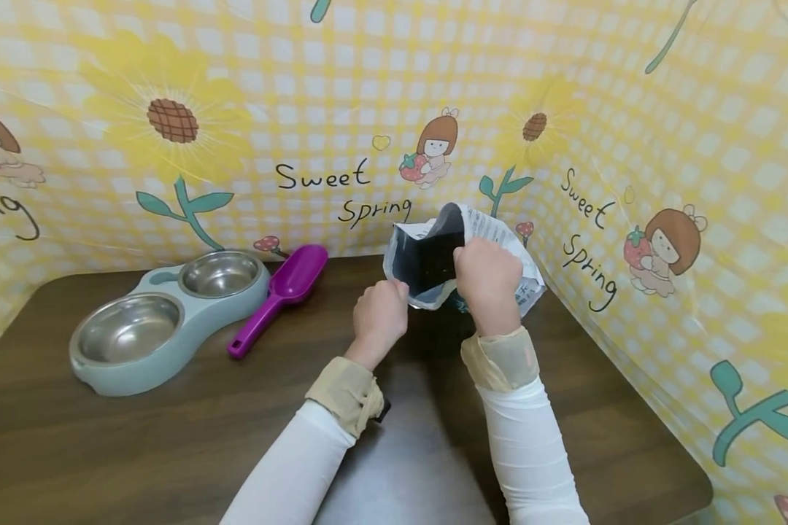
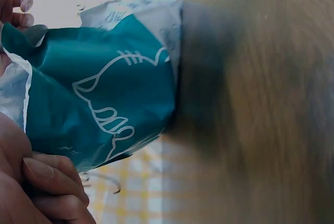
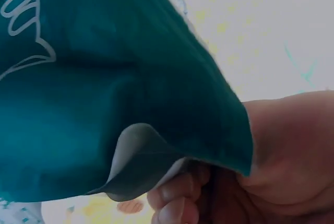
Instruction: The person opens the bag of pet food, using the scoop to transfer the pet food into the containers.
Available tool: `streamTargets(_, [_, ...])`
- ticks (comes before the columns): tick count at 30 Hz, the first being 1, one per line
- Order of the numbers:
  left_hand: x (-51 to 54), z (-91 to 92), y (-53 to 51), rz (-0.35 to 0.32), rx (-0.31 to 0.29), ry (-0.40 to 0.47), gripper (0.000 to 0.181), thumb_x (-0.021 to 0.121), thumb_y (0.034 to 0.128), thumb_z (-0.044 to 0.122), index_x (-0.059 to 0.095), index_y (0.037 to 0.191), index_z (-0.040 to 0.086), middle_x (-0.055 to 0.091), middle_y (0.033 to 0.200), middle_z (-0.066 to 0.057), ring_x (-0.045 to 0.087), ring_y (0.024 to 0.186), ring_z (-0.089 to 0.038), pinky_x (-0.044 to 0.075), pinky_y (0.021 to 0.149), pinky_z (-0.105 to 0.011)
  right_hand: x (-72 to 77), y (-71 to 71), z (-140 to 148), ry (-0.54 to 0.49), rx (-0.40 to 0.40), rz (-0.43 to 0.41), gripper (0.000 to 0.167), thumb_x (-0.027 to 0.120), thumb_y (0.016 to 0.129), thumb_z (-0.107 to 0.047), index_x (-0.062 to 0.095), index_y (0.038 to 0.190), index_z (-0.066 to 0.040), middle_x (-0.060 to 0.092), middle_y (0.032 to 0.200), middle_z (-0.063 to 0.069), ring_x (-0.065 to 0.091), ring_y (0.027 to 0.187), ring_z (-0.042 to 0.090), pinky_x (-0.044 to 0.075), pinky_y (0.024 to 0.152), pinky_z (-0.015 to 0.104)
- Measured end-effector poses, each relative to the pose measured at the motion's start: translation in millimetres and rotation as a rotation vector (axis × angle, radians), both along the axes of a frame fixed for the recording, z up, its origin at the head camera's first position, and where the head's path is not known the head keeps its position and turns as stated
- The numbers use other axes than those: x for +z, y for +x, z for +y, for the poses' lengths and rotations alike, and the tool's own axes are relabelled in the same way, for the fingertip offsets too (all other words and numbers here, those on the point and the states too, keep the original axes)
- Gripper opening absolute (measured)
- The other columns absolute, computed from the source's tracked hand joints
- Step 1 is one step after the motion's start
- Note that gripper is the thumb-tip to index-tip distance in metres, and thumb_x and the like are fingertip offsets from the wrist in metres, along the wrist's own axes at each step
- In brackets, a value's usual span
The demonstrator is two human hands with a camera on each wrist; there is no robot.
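A bag [image 1: 499, 230], white on its back and teal with a white line drawing on its front [image 2: 104, 93], stands at the table's back right with its mouth spread and facing the head camera; the inside looks dark. My left hand [image 1: 381, 313] pinches the left edge of the mouth, fingers curled, also seen low in the left wrist view [image 2: 47, 182]. The right hand [image 1: 489, 281] grips the opposite edge; in the right wrist view its fingers [image 3: 177, 198] are curled at the bag's rim [image 3: 141, 156]. What lies inside the bag cannot be made out.
Left on the brown table [image 1: 190, 445] stands a pale blue double feeder [image 1: 200, 324] with two steel bowls [image 1: 131, 328]. Beside it lies a purple scoop [image 1: 279, 295], its cup toward the back. A yellow checked cloth [image 1: 302, 95] hangs behind and to the right.
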State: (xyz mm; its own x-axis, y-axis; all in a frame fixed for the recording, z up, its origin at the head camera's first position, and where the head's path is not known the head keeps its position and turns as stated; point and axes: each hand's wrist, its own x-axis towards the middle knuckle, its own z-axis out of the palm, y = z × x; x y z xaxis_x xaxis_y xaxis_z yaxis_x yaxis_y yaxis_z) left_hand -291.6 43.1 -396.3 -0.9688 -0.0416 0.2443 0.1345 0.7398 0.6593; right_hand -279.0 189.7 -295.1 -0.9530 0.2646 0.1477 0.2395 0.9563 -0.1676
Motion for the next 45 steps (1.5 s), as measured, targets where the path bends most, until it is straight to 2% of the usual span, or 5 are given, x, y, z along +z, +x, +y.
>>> streamTargets(9, [-75.8, -4.3, -72.9, -0.048, -0.183, 0.0, 0.057, 0.029, 0.1132, 0.042, 0.05, 0.066, 0.017, 0.065, 0.074, -0.013, 0.069, 0.076, -0.036, 0.056, 0.071, -0.053, 16.9, 18.6, 21.4, 0.078, 0.294, -0.252, 0.036, 0.05, 0.111, -0.024, 0.068, 0.085, -0.007, 0.073, 0.092, 0.015, 0.072, 0.089, 0.034, 0.059, 0.085, 0.052])
streamTargets(13, [-65.1, -18.1, -69.4, -0.034, -0.234, -0.018, 0.057, 0.027, 0.113, 0.042, 0.049, 0.066, 0.019, 0.058, 0.07, -0.008, 0.063, 0.071, -0.031, 0.052, 0.072, -0.056, 26.7, 30.6, 24.6, 0.065, 0.465, -0.29, 0.04, 0.058, 0.112, -0.023, 0.058, 0.073, -0.012, 0.051, 0.066, 0.0, 0.055, 0.064, 0.019, 0.048, 0.071, 0.035])
streamTargets(21, [-0.4, -44.3, -12.0, -0.103, -0.261, 0.032, 0.052, 0.037, 0.1164, 0.034, 0.044, 0.07, 0.013, 0.042, 0.066, -0.004, 0.047, 0.065, -0.025, 0.044, 0.067, -0.038, 31.4, 30.0, 21.2, -0.019, 0.651, -0.134, 0.045, 0.062, 0.111, -0.023, 0.053, 0.067, -0.015, 0.039, 0.062, -0.004, 0.044, 0.059, 0.014, 0.041, 0.066, 0.03])
streamTargets(35, [7.7, -49.2, -5.0, -0.108, -0.273, 0.097, 0.053, 0.04, 0.116, 0.031, 0.041, 0.065, 0.014, 0.036, 0.062, 0.0, 0.034, 0.059, -0.018, 0.033, 0.06, -0.031, 33.0, 24.3, 12.2, -0.003, 0.485, -0.191, 0.049, 0.056, 0.107, -0.027, 0.044, 0.061, -0.018, 0.035, 0.059, -0.005, 0.04, 0.055, 0.015, 0.034, 0.059, 0.031])
streamTargets(45, [16.3, -49.0, 6.9, -0.144, -0.191, -0.206, 0.051, 0.05, 0.1101, 0.031, 0.049, 0.06, 0.017, 0.053, 0.064, -0.006, 0.063, 0.068, -0.031, 0.05, 0.06, -0.043, 37.3, 32.8, 16.0, 0.083, 0.411, -0.073, 0.045, 0.056, 0.106, -0.024, 0.046, 0.062, -0.017, 0.04, 0.061, -0.001, 0.051, 0.061, 0.022, 0.039, 0.059, 0.036])
